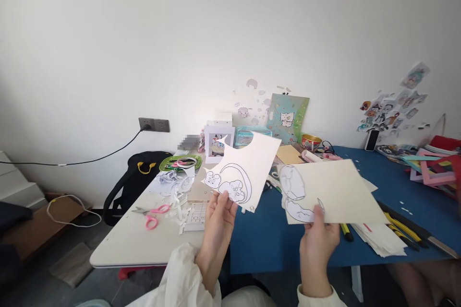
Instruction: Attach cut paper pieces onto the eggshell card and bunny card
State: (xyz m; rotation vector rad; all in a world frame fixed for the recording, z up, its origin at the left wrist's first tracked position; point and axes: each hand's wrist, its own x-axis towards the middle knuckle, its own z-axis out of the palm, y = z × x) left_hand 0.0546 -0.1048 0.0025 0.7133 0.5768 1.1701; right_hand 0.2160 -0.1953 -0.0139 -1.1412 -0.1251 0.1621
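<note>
My left hand (220,213) pinches the lower edge of a white sheet (257,165) with cut-away, jagged edges at its upper left. Line drawings of small figures and a curved band show on that sheet. In my right hand (319,237), thumb in front, is a cream card (334,192). Outlined drawings, one rounded and one curved, lie along the card's left side. Both pieces are raised above the tables, apart from each other. Pink-handled scissors (153,216) lie open on the white table, left of my left hand.
White table (122,244) at left holds paper scraps (176,184) and a green tray (165,163). On the blue table (259,249) are yellow-black tools (403,230), stacked papers (385,240) and pink frames (428,168). A person's legs (421,280) show at lower right.
</note>
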